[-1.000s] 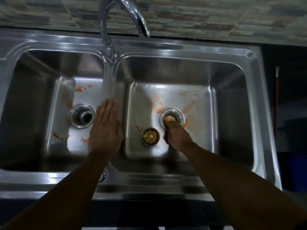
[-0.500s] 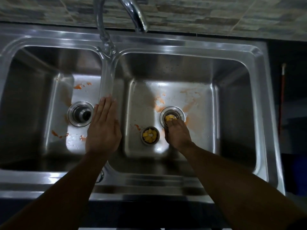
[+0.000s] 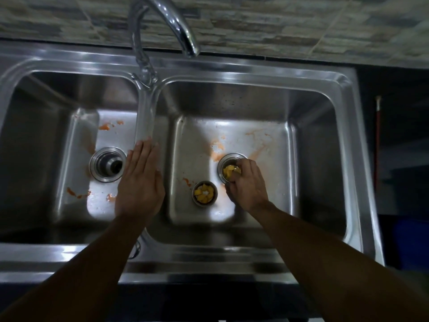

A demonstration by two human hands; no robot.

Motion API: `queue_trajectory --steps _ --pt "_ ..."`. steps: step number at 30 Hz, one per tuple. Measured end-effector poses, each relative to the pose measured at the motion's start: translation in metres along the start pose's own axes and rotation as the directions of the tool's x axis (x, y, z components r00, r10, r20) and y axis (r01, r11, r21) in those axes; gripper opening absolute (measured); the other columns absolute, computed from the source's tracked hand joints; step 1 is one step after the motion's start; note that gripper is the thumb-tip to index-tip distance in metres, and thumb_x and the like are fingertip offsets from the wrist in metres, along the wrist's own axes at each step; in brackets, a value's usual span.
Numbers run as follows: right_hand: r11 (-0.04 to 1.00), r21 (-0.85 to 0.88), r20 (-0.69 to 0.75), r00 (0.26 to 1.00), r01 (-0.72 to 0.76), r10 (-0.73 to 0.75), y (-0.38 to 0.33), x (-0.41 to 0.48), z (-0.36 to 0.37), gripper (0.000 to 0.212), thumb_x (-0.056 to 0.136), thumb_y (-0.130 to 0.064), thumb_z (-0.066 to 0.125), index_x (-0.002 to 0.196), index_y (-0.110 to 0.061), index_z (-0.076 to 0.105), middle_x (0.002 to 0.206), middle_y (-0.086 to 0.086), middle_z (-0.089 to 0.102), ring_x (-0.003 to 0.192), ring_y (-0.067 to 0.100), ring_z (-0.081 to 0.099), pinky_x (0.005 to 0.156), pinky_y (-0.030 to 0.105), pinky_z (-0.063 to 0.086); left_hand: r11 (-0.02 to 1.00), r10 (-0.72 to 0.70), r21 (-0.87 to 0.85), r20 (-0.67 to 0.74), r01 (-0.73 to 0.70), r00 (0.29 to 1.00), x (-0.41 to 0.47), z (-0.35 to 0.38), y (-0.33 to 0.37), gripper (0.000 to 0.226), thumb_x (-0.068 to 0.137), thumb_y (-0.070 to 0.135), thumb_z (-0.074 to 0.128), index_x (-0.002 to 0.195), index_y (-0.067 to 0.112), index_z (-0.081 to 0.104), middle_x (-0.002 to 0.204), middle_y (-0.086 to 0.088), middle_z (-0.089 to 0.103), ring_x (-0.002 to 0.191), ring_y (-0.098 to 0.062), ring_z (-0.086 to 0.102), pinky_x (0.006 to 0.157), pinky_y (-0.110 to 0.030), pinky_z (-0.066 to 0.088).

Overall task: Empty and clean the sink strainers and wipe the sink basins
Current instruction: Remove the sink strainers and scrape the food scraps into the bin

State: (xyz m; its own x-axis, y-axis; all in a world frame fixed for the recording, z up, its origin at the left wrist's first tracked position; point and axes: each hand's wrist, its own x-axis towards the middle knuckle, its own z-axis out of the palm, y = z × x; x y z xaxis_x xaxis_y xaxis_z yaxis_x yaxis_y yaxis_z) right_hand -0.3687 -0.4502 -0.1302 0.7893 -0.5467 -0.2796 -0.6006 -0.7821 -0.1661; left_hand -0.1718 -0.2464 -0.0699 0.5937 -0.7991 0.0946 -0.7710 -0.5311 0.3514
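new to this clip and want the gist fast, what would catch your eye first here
The bright yellow food scraps stand out: a strainer basket full of them sits loose on the right basin floor, and the right hand grips a second strainer, also holding scraps, at the right drain. Both basin floors carry orange smears, and the left hand lies flat on the divider between them.
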Motion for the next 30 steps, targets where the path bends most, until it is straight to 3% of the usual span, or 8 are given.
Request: queue_trajectory --steps 5,8,12,15,19,26,30 --pt "0.999 0.044 0.023 0.999 0.022 -0.023 0.002 -0.006 -0.003 0.041 0.089 -0.042 0.069 0.119 -0.014 0.071 0.159 0.01 0.029 0.149 0.034 0.025 0.118 0.04 0.037 1.0 0.0 0.0 0.005 0.0 1.0 0.0 -0.001 -0.001 0.054 0.105 0.026 0.027 0.154 0.005 0.03 0.163 -0.016 0.027 0.156 -0.027 0.017 0.124 -0.054 0.023" --pt "0.995 0.103 0.059 0.998 -0.011 0.005 0.004 -0.012 -0.001 0.044 0.086 -0.048 0.07 0.118 -0.019 0.067 0.156 0.005 0.033 0.139 0.029 0.04 0.104 0.037 0.05 1.0 -0.003 0.008 0.012 0.003 1.0 0.0 -0.002 0.001 0.055 0.104 0.026 0.026 0.154 0.004 0.03 0.163 -0.016 0.028 0.155 -0.027 0.017 0.124 -0.054 0.023" --pt "0.963 0.266 0.07 0.997 -0.046 0.028 0.006 -0.022 -0.003 0.065 0.076 -0.044 0.081 0.126 -0.025 0.044 0.142 0.004 0.047 0.126 0.026 0.053 0.092 0.037 0.055 1.0 -0.016 0.008 0.02 0.016 1.0 0.0 -0.004 0.004 0.056 0.103 0.026 0.026 0.154 0.003 0.031 0.163 -0.017 0.028 0.155 -0.027 0.016 0.126 -0.051 0.019" --pt "0.937 0.344 0.075 0.996 -0.061 0.037 0.007 -0.03 -0.006 0.082 0.077 -0.038 0.083 0.142 -0.026 0.033 0.148 0.005 0.044 0.132 0.026 0.051 0.101 0.037 0.054 0.999 -0.03 0.013 0.038 0.029 0.999 0.001 -0.006 0.007 0.056 0.103 0.025 0.026 0.154 0.003 0.03 0.164 -0.017 0.025 0.156 -0.027 0.014 0.128 -0.047 0.014" --pt "0.967 0.253 0.146 0.989 -0.027 -0.01 0.013 -0.038 -0.004 0.091 0.086 -0.036 0.076 0.157 -0.02 0.021 0.157 0.007 0.026 0.14 0.025 0.041 0.113 0.04 0.046 0.999 -0.042 -0.005 0.062 0.042 0.997 0.001 -0.009 0.009 0.06 0.102 0.03 0.022 0.154 0.003 0.029 0.164 -0.018 0.024 0.156 -0.027 0.013 0.128 -0.048 0.012" --pt "0.966 0.231 0.286 0.957 -0.117 0.048 0.022 -0.044 0.001 0.088 0.083 -0.028 0.079 0.154 -0.016 0.028 0.148 0.006 0.028 0.13 0.025 0.047 0.112 0.036 0.044 0.999 -0.04 0.007 0.037 0.04 0.999 0.001 -0.008 0.01 0.057 0.103 0.026 0.024 0.153 0.001 0.032 0.162 -0.02 0.027 0.155 -0.029 0.017 0.128 -0.048 0.013" --pt "0.963 0.242 0.272 0.961 -0.116 0.047 0.022 -0.041 0.003 0.086 0.083 -0.024 0.08 0.152 -0.016 0.029 0.148 0.007 0.031 0.13 0.027 0.049 0.109 0.038 0.047 0.999 -0.049 0.009 0.055 0.049 0.997 0.0 -0.009 0.009 0.058 0.103 0.028 0.022 0.153 0.002 0.031 0.163 -0.018 0.026 0.155 -0.028 0.015 0.128 -0.047 0.012"
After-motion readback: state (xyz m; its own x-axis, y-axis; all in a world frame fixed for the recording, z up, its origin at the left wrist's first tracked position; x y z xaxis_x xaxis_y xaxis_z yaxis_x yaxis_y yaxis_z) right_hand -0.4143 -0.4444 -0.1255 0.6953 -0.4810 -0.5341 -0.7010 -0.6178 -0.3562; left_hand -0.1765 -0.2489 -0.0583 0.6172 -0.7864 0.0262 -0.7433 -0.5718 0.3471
